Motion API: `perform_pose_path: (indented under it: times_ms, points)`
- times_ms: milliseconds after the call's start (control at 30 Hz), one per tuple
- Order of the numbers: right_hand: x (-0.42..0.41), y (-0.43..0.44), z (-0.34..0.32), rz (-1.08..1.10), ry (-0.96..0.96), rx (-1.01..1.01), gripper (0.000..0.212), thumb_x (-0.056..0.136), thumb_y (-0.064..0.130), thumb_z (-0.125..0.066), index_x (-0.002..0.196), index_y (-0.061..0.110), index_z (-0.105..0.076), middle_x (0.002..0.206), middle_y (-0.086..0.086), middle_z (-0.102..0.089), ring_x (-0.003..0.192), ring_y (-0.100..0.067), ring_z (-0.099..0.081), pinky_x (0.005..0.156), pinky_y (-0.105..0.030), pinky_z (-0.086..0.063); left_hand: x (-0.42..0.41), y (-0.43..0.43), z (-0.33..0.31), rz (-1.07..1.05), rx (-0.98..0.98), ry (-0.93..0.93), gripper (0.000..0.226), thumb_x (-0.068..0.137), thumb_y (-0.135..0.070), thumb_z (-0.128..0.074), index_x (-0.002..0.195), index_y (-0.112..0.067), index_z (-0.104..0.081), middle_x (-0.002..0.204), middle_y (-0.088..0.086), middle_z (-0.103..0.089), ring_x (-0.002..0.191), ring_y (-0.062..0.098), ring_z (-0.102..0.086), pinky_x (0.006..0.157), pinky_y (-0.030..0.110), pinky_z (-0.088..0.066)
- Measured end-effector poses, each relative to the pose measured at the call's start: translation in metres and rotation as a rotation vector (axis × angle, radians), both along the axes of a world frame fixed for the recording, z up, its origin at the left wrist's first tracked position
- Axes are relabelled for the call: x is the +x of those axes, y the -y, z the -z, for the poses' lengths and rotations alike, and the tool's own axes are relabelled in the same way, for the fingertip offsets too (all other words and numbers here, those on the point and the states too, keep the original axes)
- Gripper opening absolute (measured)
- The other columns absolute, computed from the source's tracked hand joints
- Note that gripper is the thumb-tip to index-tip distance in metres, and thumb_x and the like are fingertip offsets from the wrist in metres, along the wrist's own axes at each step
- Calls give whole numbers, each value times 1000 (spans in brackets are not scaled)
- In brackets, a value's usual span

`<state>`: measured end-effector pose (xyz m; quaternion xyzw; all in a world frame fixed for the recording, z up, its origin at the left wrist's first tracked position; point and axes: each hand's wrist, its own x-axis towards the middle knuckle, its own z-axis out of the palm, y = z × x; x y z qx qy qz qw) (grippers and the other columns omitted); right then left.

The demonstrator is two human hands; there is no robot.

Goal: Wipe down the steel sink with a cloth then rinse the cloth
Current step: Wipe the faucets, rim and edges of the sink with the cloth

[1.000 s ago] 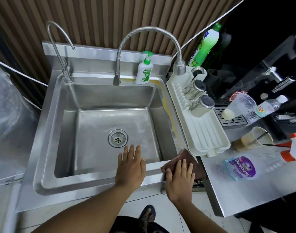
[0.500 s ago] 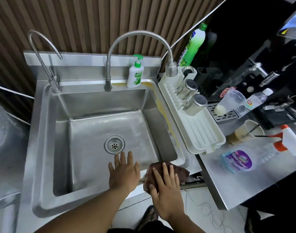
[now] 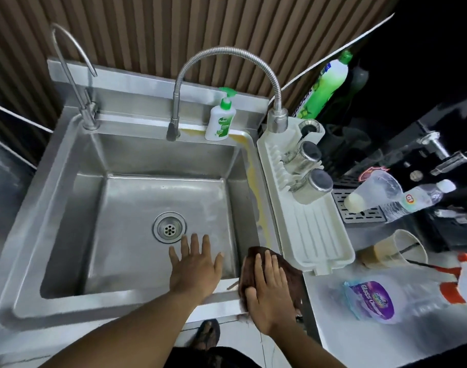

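The steel sink [image 3: 68,181] fills the left and middle of the head view, with a round drain [image 3: 169,227] in its floor. A dark brown cloth [image 3: 289,272] lies on the sink's front right corner rim. My right hand [image 3: 269,290] presses flat on the cloth with fingers straight. My left hand [image 3: 196,264] is spread open over the front edge of the basin, holding nothing. A flexible steel faucet [image 3: 224,50] arches over the back rim, its head above the drying rack.
A white drying rack [image 3: 317,235] with two steel jars borders the sink's right side. A soap pump bottle [image 3: 220,120] stands on the back rim. A thin second tap [image 3: 75,62] rises at back left. Glass cleaner spray [image 3: 386,298], cups and a water bottle lie on the right counter.
My right hand and the cloth have shifted along the front right rim, left and then back toward the corner. My left hand stays spread at the basin's front edge. The camera has moved.
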<state>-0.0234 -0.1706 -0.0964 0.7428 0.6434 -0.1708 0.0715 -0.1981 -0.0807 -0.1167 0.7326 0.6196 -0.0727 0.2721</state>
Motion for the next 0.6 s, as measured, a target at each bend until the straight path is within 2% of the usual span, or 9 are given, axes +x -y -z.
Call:
perform_pose_path:
  times_ms: [167,433,600]
  points:
    - [11,-27,9,-52,0,24,79,80,45,-3,150,20,23,160,-4,27,151,-20,23,121,-35,16,17,-1,0,-72,9,17,70,102,-57,-10,161,-20,1,169,10,3,154,35,10,121,60,2]
    - [9,-65,10,-40,36,33,88,78,46,1,160,14,7,167,-9,16,154,-24,17,123,-39,11,14,1,3,-73,66,50,71,101,-57,-12,161,-20,-3,169,10,-3,154,33,7,121,61,-1]
    - [4,-31,11,-12,5,34,85,80,45,-1,160,16,7,166,-6,18,153,-20,19,117,-31,21,14,1,7,-72,88,73,70,101,-57,-13,160,-20,-6,169,10,-7,155,33,4,121,60,0]
